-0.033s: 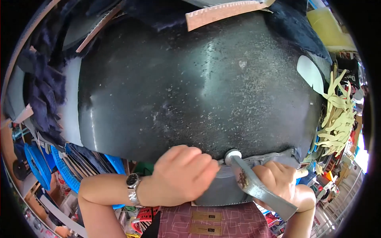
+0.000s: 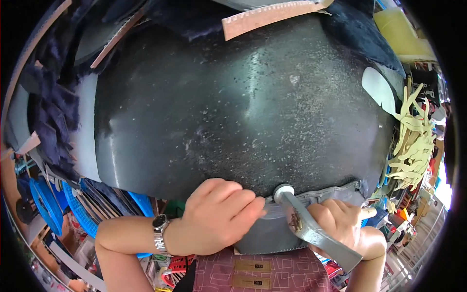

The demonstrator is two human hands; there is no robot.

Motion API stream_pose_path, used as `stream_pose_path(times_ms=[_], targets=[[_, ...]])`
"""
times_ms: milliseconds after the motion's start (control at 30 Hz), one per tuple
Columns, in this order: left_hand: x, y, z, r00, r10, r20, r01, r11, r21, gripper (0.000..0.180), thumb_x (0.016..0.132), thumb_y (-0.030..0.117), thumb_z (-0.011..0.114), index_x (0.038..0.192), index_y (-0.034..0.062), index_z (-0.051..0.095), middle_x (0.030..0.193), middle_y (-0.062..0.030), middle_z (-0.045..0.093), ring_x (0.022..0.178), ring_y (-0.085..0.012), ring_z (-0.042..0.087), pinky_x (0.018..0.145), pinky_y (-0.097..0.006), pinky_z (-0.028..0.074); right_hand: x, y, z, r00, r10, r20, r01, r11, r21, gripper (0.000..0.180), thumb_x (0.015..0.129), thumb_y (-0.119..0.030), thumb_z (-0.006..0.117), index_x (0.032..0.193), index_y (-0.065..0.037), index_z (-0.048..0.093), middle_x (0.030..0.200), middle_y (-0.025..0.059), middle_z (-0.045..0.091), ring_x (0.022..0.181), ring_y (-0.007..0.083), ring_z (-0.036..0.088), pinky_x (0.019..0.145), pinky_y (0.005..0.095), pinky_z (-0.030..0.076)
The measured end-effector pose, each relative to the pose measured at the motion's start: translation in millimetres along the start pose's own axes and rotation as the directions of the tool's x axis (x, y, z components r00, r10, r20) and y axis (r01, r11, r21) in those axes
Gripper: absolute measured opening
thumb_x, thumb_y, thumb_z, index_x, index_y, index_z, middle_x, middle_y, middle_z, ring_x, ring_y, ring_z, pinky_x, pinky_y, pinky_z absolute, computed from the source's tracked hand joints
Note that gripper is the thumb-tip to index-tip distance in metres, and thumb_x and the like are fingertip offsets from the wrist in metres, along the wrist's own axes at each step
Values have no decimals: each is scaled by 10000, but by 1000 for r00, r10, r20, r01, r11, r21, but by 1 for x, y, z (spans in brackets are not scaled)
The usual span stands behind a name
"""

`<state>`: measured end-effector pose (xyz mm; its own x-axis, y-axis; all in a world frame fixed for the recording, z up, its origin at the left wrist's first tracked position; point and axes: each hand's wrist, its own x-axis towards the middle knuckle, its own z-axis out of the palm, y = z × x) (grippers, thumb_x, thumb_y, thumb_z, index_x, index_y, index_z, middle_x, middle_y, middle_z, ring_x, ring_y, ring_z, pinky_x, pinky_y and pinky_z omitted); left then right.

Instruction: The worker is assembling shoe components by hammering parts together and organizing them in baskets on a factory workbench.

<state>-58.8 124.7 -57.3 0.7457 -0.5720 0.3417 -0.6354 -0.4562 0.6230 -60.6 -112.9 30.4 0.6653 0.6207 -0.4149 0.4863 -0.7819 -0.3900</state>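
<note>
At the near edge of a dark, scuffed work surface [image 2: 204, 107], my right hand [image 2: 335, 221] is wrapped round the handle of a hammer. The metal hammer head [image 2: 311, 226] lies slanted, its round face against the folded edge of a dark grey leather-like piece [image 2: 270, 233] and its flat end pointing toward me at the lower right. This piece hangs over the near edge and has stitching along its lower rim. My left hand [image 2: 219, 214] is closed on the piece's left part, left of the hammer face, with its fingertips hidden.
Pinkish strips [image 2: 272, 18] and dark fuzzy scraps [image 2: 53, 117] lie along the far and left sides. Pale yellow cut strips [image 2: 418, 141] are heaped at the right, near a yellow container [image 2: 404, 36]. Blue baskets [image 2: 80, 209] with dark flat pieces stand lower left.
My left hand has shifted very slightly left and its fingers look a little less curled. The hammer stays at the folded edge.
</note>
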Motion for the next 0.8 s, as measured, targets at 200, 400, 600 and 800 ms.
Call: stream_pose_path(times_ms=[200, 400, 600, 800], targets=[[-11, 5, 4, 952, 300, 65, -304, 891, 337, 168, 760, 136, 725, 849, 4, 672, 763, -43, 599, 664, -158, 539, 602, -278, 454, 11, 8, -4, 978, -207, -35, 201, 970, -135, 291, 705, -172, 618, 933, -8, 543, 658, 17, 471, 520, 133, 562, 420, 262, 453], [-6, 14, 10, 896, 401, 190, -434, 707, 558, 171, 735, 74, 600, 838, -23, 695, 729, -49, 597, 713, -156, 556, 669, -278, 456, 8, 10, 5, 973, -179, -143, 173, 983, -52, 321, 668, -148, 631, 956, -25, 561, 671, 7, 474, 516, 129, 538, 420, 266, 430], [-7, 22, 17, 850, 440, 288, -487, 450, 749, 132, 709, 94, 617, 762, -4, 688, 674, -52, 591, 680, -170, 546, 651, -285, 474, 15, 4, 2, 960, -252, -125, 234, 962, -142, 316, 655, -155, 644, 928, -21, 559, 655, 2, 454, 502, 131, 512, 415, 275, 413], [-10, 29, 13, 875, 367, 316, -468, 472, 747, 167, 693, 40, 613, 824, -16, 702, 687, -40, 589, 680, -157, 555, 649, -284, 469, 20, 3, 2, 929, -263, -260, 236, 963, -131, 334, 649, -163, 638, 931, -10, 547, 655, 4, 431, 495, 117, 480, 404, 266, 381]])
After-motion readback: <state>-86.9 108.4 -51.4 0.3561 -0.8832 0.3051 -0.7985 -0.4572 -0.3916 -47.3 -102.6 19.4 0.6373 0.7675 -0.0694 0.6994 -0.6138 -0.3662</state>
